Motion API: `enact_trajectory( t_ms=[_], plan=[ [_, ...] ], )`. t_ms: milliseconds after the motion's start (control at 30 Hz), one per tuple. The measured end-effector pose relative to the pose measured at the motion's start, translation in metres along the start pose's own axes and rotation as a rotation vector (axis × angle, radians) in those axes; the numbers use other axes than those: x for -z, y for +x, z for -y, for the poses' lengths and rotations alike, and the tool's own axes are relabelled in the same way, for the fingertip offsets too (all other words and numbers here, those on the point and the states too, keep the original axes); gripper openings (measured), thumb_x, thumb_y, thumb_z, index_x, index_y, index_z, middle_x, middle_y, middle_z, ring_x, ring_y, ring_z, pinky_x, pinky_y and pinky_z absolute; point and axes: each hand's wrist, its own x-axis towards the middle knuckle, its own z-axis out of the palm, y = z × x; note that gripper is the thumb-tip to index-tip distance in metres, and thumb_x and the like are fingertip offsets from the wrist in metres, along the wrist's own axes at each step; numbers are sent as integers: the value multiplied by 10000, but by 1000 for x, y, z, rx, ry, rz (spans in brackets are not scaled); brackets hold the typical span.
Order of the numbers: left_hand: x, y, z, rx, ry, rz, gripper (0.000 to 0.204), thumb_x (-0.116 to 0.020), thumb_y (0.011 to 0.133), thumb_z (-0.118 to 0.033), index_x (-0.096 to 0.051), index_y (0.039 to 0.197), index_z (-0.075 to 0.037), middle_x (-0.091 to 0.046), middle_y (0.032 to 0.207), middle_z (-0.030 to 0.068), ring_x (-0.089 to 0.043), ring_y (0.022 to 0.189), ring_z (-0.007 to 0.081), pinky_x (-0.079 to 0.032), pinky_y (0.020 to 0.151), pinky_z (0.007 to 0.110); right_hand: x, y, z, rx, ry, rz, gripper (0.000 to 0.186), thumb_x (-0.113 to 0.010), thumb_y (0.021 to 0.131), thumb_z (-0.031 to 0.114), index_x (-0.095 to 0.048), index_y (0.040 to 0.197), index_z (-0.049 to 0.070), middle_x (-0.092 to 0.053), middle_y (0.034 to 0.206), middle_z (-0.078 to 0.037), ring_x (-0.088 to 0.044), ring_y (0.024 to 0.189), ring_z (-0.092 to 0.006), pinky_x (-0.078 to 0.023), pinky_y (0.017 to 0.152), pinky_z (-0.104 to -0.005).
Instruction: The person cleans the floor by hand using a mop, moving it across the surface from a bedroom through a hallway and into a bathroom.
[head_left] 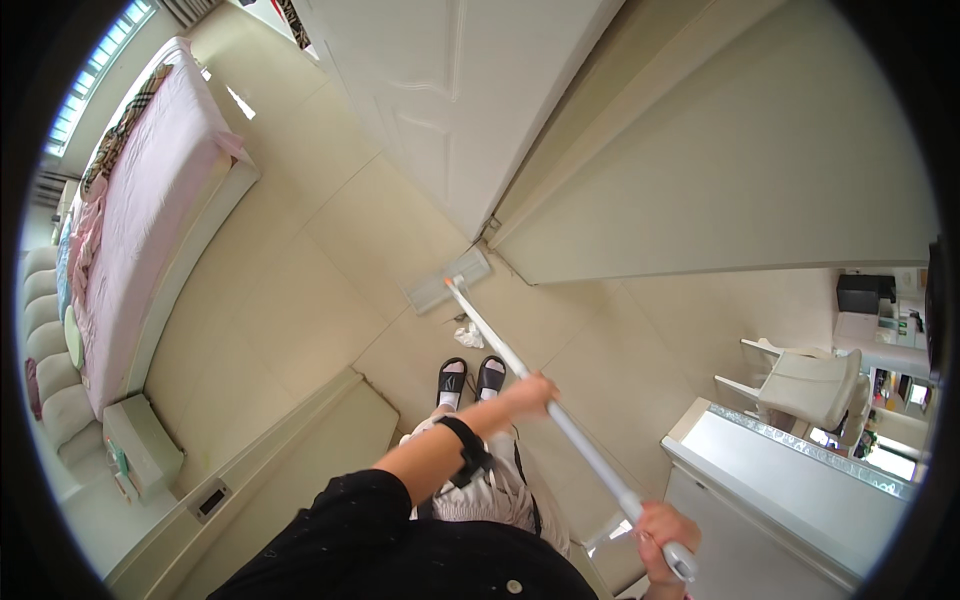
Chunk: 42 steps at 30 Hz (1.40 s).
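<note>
I hold a flat mop with a long white handle slanting from lower right up to the floor. My left hand is wrapped round the middle of the handle. Near its top end, my right hand is closed on it too. The rectangular grey mop head rests on the tiles by the foot of the open white door. A crumpled white tissue lies on the floor between the mop head and my feet, beside some dark debris.
Black sandals are on my feet in the doorway. A bed with a pink sheet and a nightstand stand to the left. At right are a white cabinet and a cream chair. A wall juts in beyond the door.
</note>
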Motion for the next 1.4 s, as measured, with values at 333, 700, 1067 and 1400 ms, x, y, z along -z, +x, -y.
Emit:
enact_trajectory(
  t_ms=[333,700,1067,1400],
  plan=[
    [56,-68,-14,-123,-213,-167,75,-884,920,-161,-825,938,-118,-792,1039,108,-694,1160,393,-590,1038,507,-59,86,82,158,34,154,227,-761,934,-54,-612,840,89,-692,823,-113,-739,834,-315,-641,942,-563],
    [15,-23,5,-129,-94,-1,160,-896,911,-232,-799,1000,-141,-775,1057,55,-708,1175,384,-628,1010,525,-51,48,67,10,-51,-66,216,-769,867,-69,-638,811,94,-732,829,-78,-751,806,-288,-652,941,-537],
    [57,-76,-48,-183,-124,62,116,-871,936,-182,-833,1027,-121,-770,1054,116,-704,1165,380,-602,1045,516,-43,51,92,153,135,-14,266,-791,932,-24,-591,803,95,-658,752,-70,-698,742,-286,-655,935,-556],
    [2,-48,-6,-177,-49,-37,114,-898,883,-176,-812,955,-154,-774,997,73,-724,1082,380,-619,995,504,-34,19,58,-3,6,-47,238,-799,899,-56,-625,808,79,-714,830,-93,-744,829,-298,-653,985,-548]
  ],
)
